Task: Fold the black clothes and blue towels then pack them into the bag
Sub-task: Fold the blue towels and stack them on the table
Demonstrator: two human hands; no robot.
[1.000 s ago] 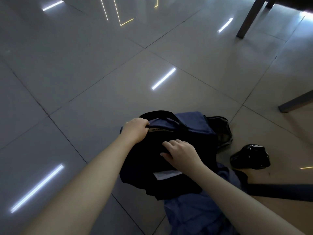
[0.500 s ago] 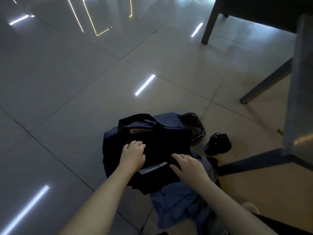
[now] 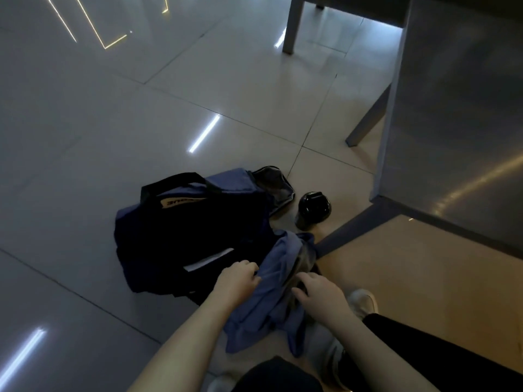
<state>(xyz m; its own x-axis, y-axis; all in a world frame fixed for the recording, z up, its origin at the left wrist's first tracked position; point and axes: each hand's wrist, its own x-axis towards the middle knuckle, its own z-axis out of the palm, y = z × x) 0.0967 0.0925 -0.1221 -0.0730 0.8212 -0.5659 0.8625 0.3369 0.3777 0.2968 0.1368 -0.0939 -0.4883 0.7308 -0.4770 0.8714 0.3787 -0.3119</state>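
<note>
Our left hand [image 3: 236, 282] grips the crumpled blue towel [image 3: 271, 301] on glossy floor tiles [image 3: 85, 137]; our right hand [image 3: 318, 295] rests on it, fingers loosely spread. Just beyond lies the dark duffel bag [image 3: 195, 230], black clothes [image 3: 158, 261] atop. Farther right stands a metal table leg [image 3: 293, 24].
</note>
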